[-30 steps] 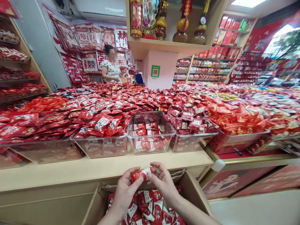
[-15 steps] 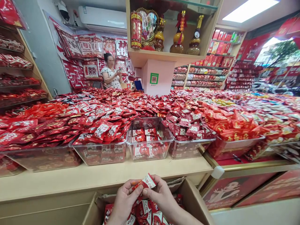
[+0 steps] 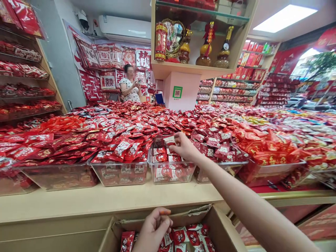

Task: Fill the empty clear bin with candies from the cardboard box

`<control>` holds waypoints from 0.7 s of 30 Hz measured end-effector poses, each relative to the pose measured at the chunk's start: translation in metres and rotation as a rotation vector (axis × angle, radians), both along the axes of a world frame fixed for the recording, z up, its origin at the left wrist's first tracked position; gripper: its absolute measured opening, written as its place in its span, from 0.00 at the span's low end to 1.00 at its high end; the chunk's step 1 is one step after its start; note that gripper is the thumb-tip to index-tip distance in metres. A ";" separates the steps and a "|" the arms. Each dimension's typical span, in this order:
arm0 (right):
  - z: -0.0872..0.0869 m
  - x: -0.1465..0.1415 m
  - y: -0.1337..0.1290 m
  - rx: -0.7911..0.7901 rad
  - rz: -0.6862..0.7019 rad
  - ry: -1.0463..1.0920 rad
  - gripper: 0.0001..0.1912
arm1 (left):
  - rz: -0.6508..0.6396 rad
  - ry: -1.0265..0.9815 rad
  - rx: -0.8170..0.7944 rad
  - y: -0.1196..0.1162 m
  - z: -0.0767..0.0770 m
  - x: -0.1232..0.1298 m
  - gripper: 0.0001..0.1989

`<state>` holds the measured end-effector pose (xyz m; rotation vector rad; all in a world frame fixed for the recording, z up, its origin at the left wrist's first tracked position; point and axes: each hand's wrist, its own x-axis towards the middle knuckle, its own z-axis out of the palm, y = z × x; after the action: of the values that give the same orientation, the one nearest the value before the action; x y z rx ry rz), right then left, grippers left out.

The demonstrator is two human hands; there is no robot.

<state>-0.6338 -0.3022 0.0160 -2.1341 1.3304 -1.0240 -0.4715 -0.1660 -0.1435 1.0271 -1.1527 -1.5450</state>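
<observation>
My right hand (image 3: 183, 147) reaches over a clear plastic bin (image 3: 172, 176) on the counter. Between its thumb and fingers is a small red-and-white candy packet (image 3: 169, 140), held above the bin's back part. Similar packets lie in rows inside that bin, some showing through its front wall. Lower down, my left hand (image 3: 154, 227) hovers over an open cardboard box (image 3: 223, 227). Its fingers are curled in toward the thumb, and nothing shows in them. Loose red-and-white candy packets (image 3: 181, 236) lie in the box, partly hidden by this hand.
Heaped bins flank the middle one: red packets (image 3: 123, 148) at left, maroon packets (image 3: 214, 141) at right. The pale counter edge (image 3: 105, 201) runs between bins and box. A display cabinet (image 3: 202, 70) overhangs the heaps. A person (image 3: 130, 87) stands at the back.
My right hand has moved from beside my left hand, up and forward to the clear bin, carrying the candy packet. My left hand has let go of it and stayed over the box.
</observation>
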 end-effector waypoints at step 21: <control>-0.027 0.030 -0.058 0.287 0.188 0.584 0.13 | -0.090 -0.451 -0.154 -0.002 0.001 0.006 0.07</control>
<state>-0.6041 -0.3599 -0.0111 -2.3556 1.3754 -0.1131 -0.4656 -0.1678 -0.1427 1.2699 -1.6194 -1.2994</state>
